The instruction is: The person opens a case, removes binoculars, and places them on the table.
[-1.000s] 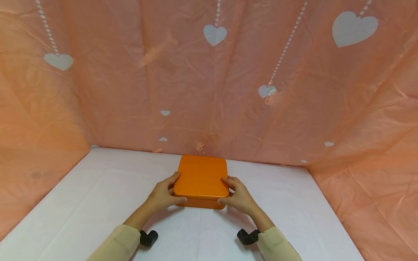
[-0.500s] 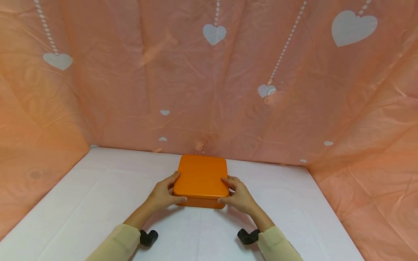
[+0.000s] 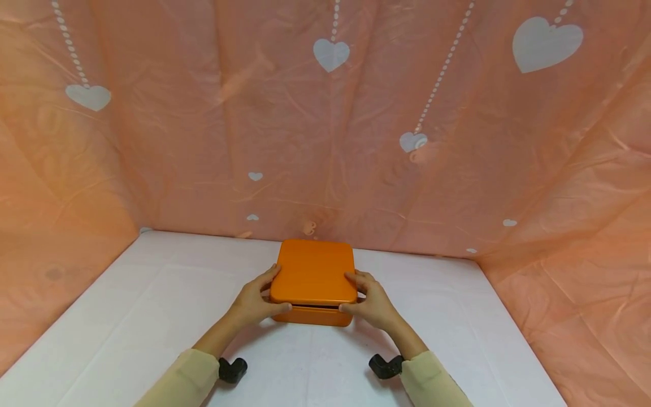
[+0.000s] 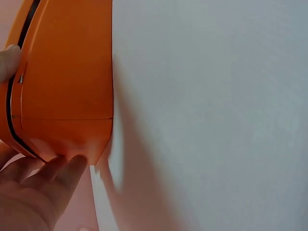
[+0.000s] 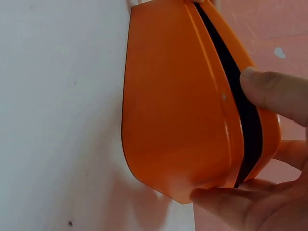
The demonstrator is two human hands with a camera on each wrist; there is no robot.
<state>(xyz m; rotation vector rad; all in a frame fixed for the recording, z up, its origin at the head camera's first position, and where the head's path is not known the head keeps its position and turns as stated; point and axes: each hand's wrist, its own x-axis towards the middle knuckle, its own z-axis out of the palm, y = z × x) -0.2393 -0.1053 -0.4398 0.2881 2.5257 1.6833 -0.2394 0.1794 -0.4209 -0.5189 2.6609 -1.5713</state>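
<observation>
An orange box (image 3: 311, 316) with rounded corners sits on the white surface. Its lid (image 3: 314, 270) is raised at the near side, leaving a dark gap, widest in the right wrist view, between lid and box body (image 5: 175, 106). My left hand (image 3: 252, 301) grips the lid's left side, thumb at the near edge. On the opposite side my right hand (image 3: 376, 302) holds the lid in the same way, its thumb on the lid's rim (image 5: 270, 127). Lower fingers of both hands touch the box's side walls. What lies inside the box is hidden.
A white-covered table (image 3: 203, 265) spreads around the box. Peach curtains (image 3: 325, 141) with pale hearts stand behind it and along both sides, the back one close behind the box. Black bands (image 3: 232, 370) sit on both wrists.
The near edge of the lid has risen slightly off the box, opening a dark slit. Both hands have shifted up a little with it; the box body stays in place.
</observation>
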